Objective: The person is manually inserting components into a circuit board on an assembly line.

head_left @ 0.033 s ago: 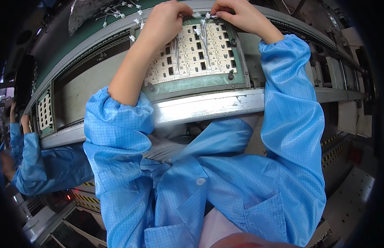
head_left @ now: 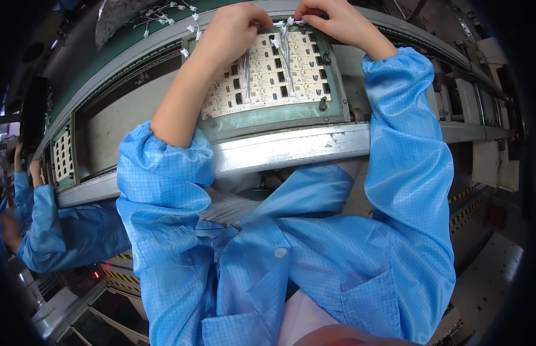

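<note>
A panel of cream circuit boards with black components lies in a green fixture in front of me. White wire leads with small white plugs run up across it. At the panel's far edge, my left hand has its fingers curled around a small white connector; its thumb is mostly hidden. Just to the right, my right hand pinches at another white connector, thumb and forefinger close together. A narrow gap separates the two hands.
Loose white-plugged wires lie on the green surface at far left, beside a clear plastic bag. A metal rail runs along the near side. On the left, a co-worker in blue sleeves reaches toward another board panel.
The small white connector at my left fingertips has shifted slightly right and nearer. Otherwise both hands hold nearly the same place.
</note>
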A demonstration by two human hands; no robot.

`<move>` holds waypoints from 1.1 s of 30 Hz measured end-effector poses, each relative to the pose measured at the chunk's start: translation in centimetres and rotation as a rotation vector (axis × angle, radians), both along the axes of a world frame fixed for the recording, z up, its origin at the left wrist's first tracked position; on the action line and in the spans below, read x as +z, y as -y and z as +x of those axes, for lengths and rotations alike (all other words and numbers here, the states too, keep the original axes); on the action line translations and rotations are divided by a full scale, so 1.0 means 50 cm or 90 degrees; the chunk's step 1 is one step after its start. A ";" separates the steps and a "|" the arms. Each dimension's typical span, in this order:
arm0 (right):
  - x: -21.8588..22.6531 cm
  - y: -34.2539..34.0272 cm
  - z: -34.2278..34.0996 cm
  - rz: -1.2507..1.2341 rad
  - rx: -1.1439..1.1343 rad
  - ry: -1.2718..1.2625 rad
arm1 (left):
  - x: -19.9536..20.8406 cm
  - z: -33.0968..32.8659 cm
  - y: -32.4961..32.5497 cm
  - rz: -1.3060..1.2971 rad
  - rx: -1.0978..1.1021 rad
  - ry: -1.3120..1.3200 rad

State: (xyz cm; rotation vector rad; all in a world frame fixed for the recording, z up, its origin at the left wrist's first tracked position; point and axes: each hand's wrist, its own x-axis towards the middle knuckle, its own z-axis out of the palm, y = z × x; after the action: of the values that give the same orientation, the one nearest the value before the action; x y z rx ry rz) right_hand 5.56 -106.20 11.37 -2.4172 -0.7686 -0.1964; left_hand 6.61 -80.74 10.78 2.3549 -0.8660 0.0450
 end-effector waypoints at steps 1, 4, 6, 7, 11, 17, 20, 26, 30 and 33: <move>-0.002 0.000 0.000 0.003 0.003 0.005 | -0.006 0.003 -0.001 0.002 -0.001 -0.002; 0.001 -0.003 0.002 0.004 0.012 0.025 | -0.023 0.004 -0.006 -0.007 -0.073 0.094; 0.004 0.001 0.000 0.003 0.007 0.041 | -0.013 -0.012 0.012 -0.281 -0.180 0.250; 0.007 0.003 -0.001 -0.001 0.007 0.035 | 0.005 -0.023 0.020 -0.084 -0.031 0.142; 0.023 -0.005 -0.009 -0.021 0.003 0.063 | 0.039 -0.004 -0.031 -0.092 0.066 0.206; 0.043 -0.050 -0.024 -0.002 0.002 0.101 | 0.034 0.007 -0.165 0.189 0.382 0.095; -0.002 0.043 0.013 0.007 0.044 0.046 | -0.010 0.035 -0.118 0.072 0.255 0.191; -0.010 0.036 0.021 0.001 0.035 0.038 | -0.065 0.048 -0.090 0.018 0.109 0.232; -0.013 0.062 0.028 -0.018 0.032 0.040 | -0.031 0.013 -0.069 0.128 0.113 0.260; -0.017 0.045 0.018 -0.013 0.018 0.032 | -0.032 0.004 -0.082 0.168 0.088 0.263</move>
State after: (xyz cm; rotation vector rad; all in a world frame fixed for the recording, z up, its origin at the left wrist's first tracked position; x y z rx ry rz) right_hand 6.44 -108.45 10.49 -2.4277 -0.8317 -0.2404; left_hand 6.84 -76.65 9.20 2.7020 -0.9433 0.5186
